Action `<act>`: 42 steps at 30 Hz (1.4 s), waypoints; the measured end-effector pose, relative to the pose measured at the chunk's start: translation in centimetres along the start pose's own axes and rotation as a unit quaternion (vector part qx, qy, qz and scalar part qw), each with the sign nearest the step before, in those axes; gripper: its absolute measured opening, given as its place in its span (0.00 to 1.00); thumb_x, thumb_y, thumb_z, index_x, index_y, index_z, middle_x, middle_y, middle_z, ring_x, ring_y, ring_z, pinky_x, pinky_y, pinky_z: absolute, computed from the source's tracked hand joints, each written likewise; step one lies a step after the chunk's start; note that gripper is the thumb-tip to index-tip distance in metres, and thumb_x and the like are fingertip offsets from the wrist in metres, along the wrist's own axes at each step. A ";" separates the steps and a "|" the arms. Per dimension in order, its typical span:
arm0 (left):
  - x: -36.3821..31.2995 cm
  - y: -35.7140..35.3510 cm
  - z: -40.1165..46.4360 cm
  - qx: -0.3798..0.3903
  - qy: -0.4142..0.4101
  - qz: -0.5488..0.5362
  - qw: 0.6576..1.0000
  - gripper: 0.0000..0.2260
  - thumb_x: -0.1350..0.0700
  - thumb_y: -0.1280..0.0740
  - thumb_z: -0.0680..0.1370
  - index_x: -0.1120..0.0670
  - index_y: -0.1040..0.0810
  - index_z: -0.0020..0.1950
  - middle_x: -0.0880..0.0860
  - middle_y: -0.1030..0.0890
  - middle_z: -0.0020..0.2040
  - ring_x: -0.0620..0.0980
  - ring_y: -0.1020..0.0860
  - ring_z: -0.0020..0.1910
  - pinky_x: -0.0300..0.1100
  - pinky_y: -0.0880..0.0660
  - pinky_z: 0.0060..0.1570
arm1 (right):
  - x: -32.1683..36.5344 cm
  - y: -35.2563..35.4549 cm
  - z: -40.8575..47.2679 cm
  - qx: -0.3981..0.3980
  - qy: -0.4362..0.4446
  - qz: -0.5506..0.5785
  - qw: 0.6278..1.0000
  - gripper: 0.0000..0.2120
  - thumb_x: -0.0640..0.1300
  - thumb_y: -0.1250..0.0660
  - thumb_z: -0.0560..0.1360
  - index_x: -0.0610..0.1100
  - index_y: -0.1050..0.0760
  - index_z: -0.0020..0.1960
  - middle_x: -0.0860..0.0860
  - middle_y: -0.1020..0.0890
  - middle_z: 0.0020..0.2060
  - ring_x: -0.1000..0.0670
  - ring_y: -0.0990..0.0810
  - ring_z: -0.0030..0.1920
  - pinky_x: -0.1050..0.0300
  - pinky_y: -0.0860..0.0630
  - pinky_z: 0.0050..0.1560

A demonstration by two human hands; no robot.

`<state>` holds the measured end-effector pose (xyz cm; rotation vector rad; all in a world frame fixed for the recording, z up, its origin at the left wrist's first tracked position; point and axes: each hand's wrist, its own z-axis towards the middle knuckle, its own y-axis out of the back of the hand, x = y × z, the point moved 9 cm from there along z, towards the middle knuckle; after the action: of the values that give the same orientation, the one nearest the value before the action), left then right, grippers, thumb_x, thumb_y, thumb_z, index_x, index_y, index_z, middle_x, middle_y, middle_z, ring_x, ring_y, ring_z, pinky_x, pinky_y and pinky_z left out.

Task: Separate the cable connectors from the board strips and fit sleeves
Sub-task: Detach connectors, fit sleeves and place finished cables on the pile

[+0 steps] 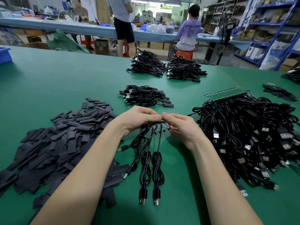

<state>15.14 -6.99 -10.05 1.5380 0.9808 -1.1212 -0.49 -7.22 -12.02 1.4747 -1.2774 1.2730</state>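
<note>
Green tabletop (56, 82) fills the view; far edge runs across the upper frame, with a seam at right, and the widest bare stretch lies to the far left. Large tangle of black USB cables (248, 140) sits at right, still joined to a long green board strip (227, 94) on its far side; the tangle's right part is cut off by the frame edge. Heap of flat black sleeves (53, 140) occupies the left, running out of frame at the lower left. Three smaller bundles of finished cables (144, 96) lie beyond the hands, near the tabletop's middle and far edge. Between heap and tangle, a bare lane holds the forearms. Left hand (138, 119) and right hand (183, 127) are held above the tabletop, fingers curled and pinching a short board strip piece (159, 126) from either end, thumbs meeting on top. Several cables (152, 163) hang from this piece down onto the tabletop, plugs nearest the camera. The joint between cables and piece is small and partly hidden by fingers; detail not legible.
</note>
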 end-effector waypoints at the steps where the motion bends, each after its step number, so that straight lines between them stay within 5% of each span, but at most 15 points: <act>1: 0.0 -0.2 0.0 0.012 0.000 -0.011 1.000 0.04 0.51 0.23 0.74 0.50 0.14 0.43 0.45 0.16 0.39 0.40 0.23 0.39 0.38 0.31 0.45 | -0.1 0.0 0.0 0.006 -0.003 0.016 1.000 0.09 0.49 0.21 0.71 0.45 0.13 0.47 0.58 0.23 0.28 0.59 0.28 0.28 0.65 0.29 0.34; 6: -0.4 -0.8 -0.3 0.062 -0.003 -0.075 0.995 0.10 0.49 0.23 0.67 0.53 0.14 0.45 0.51 0.16 0.45 0.49 0.23 0.46 0.44 0.29 0.55 | -0.4 -1.0 0.1 0.046 -0.023 0.076 0.996 0.07 0.49 0.22 0.69 0.46 0.14 0.44 0.58 0.25 0.28 0.58 0.31 0.28 0.65 0.31 0.34; 11: -0.2 -1.3 -0.2 0.097 0.014 -0.123 0.987 0.08 0.53 0.24 0.69 0.53 0.14 0.45 0.52 0.16 0.43 0.46 0.21 0.39 0.37 0.24 0.41 | -1.0 -1.8 0.1 0.073 -0.042 0.130 0.988 0.09 0.51 0.21 0.62 0.48 0.13 0.39 0.54 0.17 0.38 0.56 0.26 0.36 0.65 0.29 0.36; 15: -0.2 -1.7 -0.3 0.095 0.017 -0.146 0.985 0.09 0.52 0.25 0.70 0.53 0.14 0.48 0.52 0.16 0.46 0.47 0.21 0.43 0.39 0.26 0.48 | -1.1 -1.8 0.0 0.070 -0.071 0.192 0.976 0.09 0.49 0.19 0.61 0.47 0.13 0.39 0.53 0.17 0.36 0.58 0.23 0.30 0.66 0.27 0.29; 22: 1.1 0.3 -0.5 0.018 0.081 0.042 0.996 0.16 0.36 0.35 0.79 0.45 0.17 0.55 0.48 0.18 0.60 0.48 0.21 0.49 0.41 0.24 0.42 | 3.3 1.3 -0.6 -0.090 0.089 -0.020 0.992 0.04 0.53 0.21 0.71 0.55 0.13 0.41 0.59 0.15 0.36 0.58 0.23 0.31 0.67 0.30 0.30; 26: -0.4 1.6 -0.4 -0.026 0.023 0.111 0.993 0.22 0.33 0.40 0.80 0.46 0.13 0.46 0.45 0.17 0.58 0.45 0.21 0.60 0.44 0.25 0.58 | 5.1 0.0 -1.2 -0.107 0.162 -0.001 0.981 0.04 0.50 0.22 0.74 0.52 0.15 0.41 0.58 0.14 0.35 0.58 0.19 0.31 0.67 0.29 0.28; 29: -1.8 2.9 -0.5 -0.079 -0.020 0.072 0.994 0.21 0.35 0.37 0.80 0.48 0.14 0.42 0.45 0.14 0.50 0.46 0.17 0.52 0.42 0.22 0.54 | 5.0 0.1 -1.3 -0.127 0.165 0.054 0.977 0.03 0.48 0.23 0.75 0.50 0.15 0.44 0.56 0.13 0.38 0.56 0.15 0.36 0.67 0.26 0.30; 33: -3.9 2.2 -1.2 -0.054 -0.062 0.039 0.996 0.19 0.39 0.37 0.82 0.50 0.16 0.45 0.44 0.14 0.47 0.48 0.15 0.41 0.35 0.20 0.43 | 4.8 1.1 -1.6 -0.166 0.165 0.102 0.967 0.03 0.48 0.23 0.75 0.49 0.15 0.44 0.56 0.13 0.38 0.56 0.15 0.37 0.67 0.26 0.31; 38: -5.9 0.5 -2.0 0.008 -0.089 0.086 0.992 0.17 0.42 0.34 0.81 0.52 0.14 0.44 0.43 0.14 0.47 0.40 0.19 0.38 0.37 0.21 0.38 | 4.9 1.6 -1.6 -0.195 0.168 0.113 0.960 0.03 0.48 0.22 0.74 0.49 0.14 0.44 0.58 0.15 0.35 0.62 0.22 0.31 0.69 0.28 0.33; 42: -4.0 -1.6 -1.9 0.076 -0.020 0.071 0.994 0.15 0.46 0.31 0.80 0.58 0.14 0.49 0.53 0.14 0.51 0.51 0.15 0.40 0.38 0.20 0.38 | 5.0 0.9 -1.6 -0.186 0.171 0.100 0.962 0.04 0.47 0.22 0.74 0.48 0.15 0.43 0.60 0.16 0.32 0.64 0.23 0.30 0.71 0.29 0.33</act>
<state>12.97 -5.09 -6.33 1.6725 0.7598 -1.1424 -1.77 -6.80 -6.91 0.8381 -1.3614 1.2654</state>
